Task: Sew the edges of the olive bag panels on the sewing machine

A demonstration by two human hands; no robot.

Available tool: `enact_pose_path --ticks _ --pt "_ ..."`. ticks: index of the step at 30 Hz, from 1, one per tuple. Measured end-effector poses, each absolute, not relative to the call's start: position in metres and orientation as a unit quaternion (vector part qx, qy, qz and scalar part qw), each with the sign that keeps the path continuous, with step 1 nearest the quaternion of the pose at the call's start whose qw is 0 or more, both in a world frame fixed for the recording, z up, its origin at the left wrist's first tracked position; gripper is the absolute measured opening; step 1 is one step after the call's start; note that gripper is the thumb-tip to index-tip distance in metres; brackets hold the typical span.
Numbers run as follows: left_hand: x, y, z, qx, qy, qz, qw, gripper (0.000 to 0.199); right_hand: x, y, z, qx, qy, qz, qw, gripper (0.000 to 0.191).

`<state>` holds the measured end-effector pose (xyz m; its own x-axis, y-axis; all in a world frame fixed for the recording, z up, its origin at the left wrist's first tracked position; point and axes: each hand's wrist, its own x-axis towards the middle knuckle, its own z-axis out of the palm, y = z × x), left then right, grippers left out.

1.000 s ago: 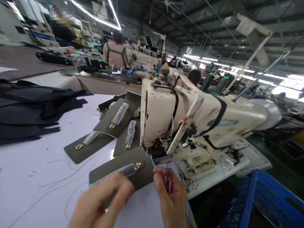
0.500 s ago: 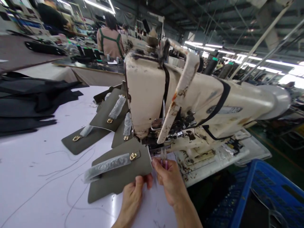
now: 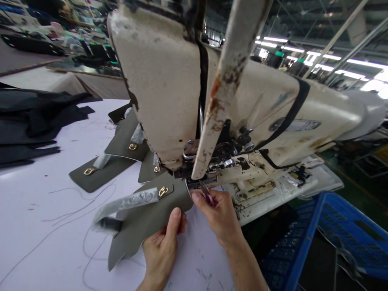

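Observation:
My left hand (image 3: pixel 166 244) is closed on the lower edge of a grey-green panel (image 3: pixel 151 218), thumb on top. The panel bears a plastic-wrapped strap (image 3: pixel 130 200) and a gold clasp (image 3: pixel 163 191); its lower left part is bent. Its right end lies by the foot of a cream sewing machine (image 3: pixel 160 89). My right hand (image 3: pixel 216 210) holds small pink-handled snips (image 3: pixel 208 197), blades up towards the machine's needle area, with thumb and forefinger beside the panel's right corner. Whether those fingertips touch the panel is hard to tell.
Several similar panels (image 3: pixel 103 171) lie behind on the white table (image 3: pixel 36 210), with loose threads. Black fabric pieces (image 3: pixel 39 121) are piled at the left. A blue crate (image 3: pixel 315 218) with dark pieces stands at the lower right. A rusty bar (image 3: pixel 224 81) crosses before the machine.
The view has moved closer to the machine. The held panel has bent at its lower left, and my left hand grips it more fully. The snips have tilted in my right hand.

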<state>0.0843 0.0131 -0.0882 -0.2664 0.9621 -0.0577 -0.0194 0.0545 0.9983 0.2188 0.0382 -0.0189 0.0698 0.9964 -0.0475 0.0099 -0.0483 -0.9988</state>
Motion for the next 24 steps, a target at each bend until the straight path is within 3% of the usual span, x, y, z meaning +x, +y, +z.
enact_pose_path --ticks 14,20,24 --pt "0.086 0.011 -0.090 0.343 0.566 0.583 0.470 0.039 0.217 0.031 -0.018 -0.560 -0.395 0.537 0.492 0.025" --pt "0.079 0.014 -0.089 0.398 0.593 0.566 0.412 0.042 0.212 0.036 -0.019 -0.581 -0.414 0.501 0.490 0.021" --pt "0.065 0.024 -0.083 0.484 0.541 0.516 0.455 0.045 0.205 0.043 -0.021 -0.542 -0.330 0.570 0.522 0.019"
